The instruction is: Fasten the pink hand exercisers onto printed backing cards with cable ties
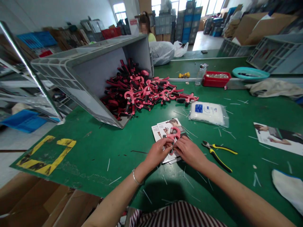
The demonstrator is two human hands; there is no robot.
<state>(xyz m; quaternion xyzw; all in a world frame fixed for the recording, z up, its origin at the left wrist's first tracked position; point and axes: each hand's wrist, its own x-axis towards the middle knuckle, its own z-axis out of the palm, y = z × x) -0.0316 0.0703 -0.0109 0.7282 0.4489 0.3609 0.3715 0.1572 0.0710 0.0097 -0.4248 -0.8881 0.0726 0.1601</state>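
A pink and black hand grip strengthener [175, 132] lies on a small stack of printed cards [158, 133] in front of me. My left hand [161, 150] is pinched closed at its lower part, from the left. From the right, my right hand [188, 150] meets it with closed fingers. The fingertips nearly touch, and what they pinch is too small and hidden to make out. A thin pale strip seems to show between them. Pliers [219, 154] with yellow and black handles lie to the right of my right hand.
A grey crate [94, 53] lies tipped on its side, spilling many pink hand grips [144, 91]. Behind the cards is a plastic bag of white strips [208, 113]. Loose white strips litter the green table [94, 157]. A red tray [216, 80] and glass bottle [201, 75] stand farther back. A person [148, 28] sits beyond.
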